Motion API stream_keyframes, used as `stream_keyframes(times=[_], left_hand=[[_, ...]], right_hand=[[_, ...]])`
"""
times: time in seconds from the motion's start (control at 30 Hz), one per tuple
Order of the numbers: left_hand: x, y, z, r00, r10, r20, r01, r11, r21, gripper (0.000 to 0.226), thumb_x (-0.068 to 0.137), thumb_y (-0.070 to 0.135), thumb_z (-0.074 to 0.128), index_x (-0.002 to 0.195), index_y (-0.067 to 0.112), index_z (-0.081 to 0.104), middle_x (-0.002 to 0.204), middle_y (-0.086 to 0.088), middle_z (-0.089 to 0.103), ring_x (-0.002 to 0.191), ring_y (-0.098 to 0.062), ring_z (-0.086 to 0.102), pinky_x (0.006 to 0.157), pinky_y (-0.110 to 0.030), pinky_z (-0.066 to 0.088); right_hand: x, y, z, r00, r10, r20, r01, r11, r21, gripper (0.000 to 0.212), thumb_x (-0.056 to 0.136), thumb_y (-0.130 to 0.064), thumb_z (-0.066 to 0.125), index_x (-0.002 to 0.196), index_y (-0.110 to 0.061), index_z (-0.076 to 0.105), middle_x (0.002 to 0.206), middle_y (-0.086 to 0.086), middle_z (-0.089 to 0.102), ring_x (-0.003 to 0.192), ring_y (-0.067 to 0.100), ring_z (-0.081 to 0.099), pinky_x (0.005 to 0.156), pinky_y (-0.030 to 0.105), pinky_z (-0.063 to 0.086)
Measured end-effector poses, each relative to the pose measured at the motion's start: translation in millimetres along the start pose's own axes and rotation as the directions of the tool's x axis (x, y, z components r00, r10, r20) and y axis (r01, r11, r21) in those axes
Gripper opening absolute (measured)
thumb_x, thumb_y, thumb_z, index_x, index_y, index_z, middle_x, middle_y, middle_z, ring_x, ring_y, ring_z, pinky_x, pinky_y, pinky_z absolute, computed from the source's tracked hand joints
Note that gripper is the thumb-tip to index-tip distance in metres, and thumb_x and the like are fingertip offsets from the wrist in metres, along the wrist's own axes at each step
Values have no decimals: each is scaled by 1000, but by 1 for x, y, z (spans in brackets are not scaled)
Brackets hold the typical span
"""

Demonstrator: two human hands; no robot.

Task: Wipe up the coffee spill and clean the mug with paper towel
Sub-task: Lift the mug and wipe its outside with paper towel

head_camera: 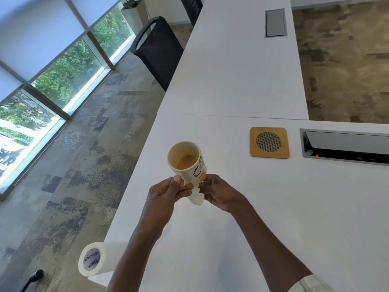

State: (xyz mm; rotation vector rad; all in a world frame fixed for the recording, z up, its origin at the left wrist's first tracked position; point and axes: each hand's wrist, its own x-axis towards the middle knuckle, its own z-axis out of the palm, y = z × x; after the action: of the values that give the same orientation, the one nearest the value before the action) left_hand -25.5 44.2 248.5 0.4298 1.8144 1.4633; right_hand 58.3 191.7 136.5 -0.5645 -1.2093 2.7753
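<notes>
Two hands hold the mug [186, 163] up over the white table [273, 207].
Left hand [168, 191] grips its handle; right hand [219, 192] presses a paper towel [195, 198] underneath. It tips, so the coffee [187, 162] inside could spill.

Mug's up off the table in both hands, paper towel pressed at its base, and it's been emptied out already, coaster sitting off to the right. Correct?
Not quite: the mug is not empty. The head view shows brown coffee inside. The rest holds: left hand and right hand hold it up, paper towel at its base, coaster to the right.
</notes>
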Motion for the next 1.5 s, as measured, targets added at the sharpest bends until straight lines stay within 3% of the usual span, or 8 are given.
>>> stream_keyframes(times=[0.33,0.5,0.7,0.8,1.03,1.13,1.3,1.5], left_hand=[[-1,-5,-1,1000,-6,17,6,1000,31,41,102,33,51,71,23,76,99,-16,79,103,-32,74,92,-33,57],[1,-5,-4,1000,-11,24,10,999,30,37,92,46,54,77,21,78,102,-10,80,102,-25,76,98,-39,54],[4,-5,-10,1000,-11,15,11,1000,24,37,93,44,54,73,23,77,101,-12,80,102,-27,76,98,-41,54],[4,-4,-10,1000,-11,12,11,1000,9,33,92,46,55,85,29,82,103,-10,80,102,-26,76,94,-36,56],[8,-3,-19,1000,6,-14,-7,999,-47,34,94,45,60,99,20,82,104,-15,79,106,-30,74,97,-43,57],[7,-1,-22,1000,5,6,-5,999,-37,39,88,57,65,99,24,82,105,-13,79,107,-29,74,95,-37,60],[8,2,-26,999,21,31,-21,1000,-6,35,94,50,58,80,27,80,85,-2,78,106,-31,74,100,-49,53],[1,10,-29,997,23,69,-23,1000,0,40,92,52,56,69,22,72,98,-14,79,106,-30,74,102,-49,52]], right_hand=[[-5,-12,-23,995,60,74,-64,997,52,34,89,8,56,117,-7,65,109,10,73,101,23,68,87,33,55],[1,-9,-22,994,21,111,-34,992,118,52,92,4,55,138,-19,52,118,20,67,97,28,68,80,37,56],[8,-6,-14,997,-55,-50,64,978,197,40,88,12,54,111,-16,71,108,17,71,93,28,70,76,34,60],[11,-5,-12,986,-87,-143,117,970,213,34,87,15,53,97,-8,76,102,20,71,87,28,71,74,31,60],[0,-4,-10,983,-181,23,165,937,309,37,85,13,59,121,5,64,123,24,65,112,34,64,96,33,52],[1,-1,-3,976,-207,-68,217,952,217,37,82,15,62,116,1,68,116,22,68,104,32,67,92,30,53],[5,2,14,938,-258,-233,307,928,212,29,89,11,56,101,-7,75,98,13,74,89,22,70,80,26,56],[13,-5,34,904,-276,-327,397,827,399,24,94,5,53,101,-5,74,100,11,74,90,20,71,78,25,57]])
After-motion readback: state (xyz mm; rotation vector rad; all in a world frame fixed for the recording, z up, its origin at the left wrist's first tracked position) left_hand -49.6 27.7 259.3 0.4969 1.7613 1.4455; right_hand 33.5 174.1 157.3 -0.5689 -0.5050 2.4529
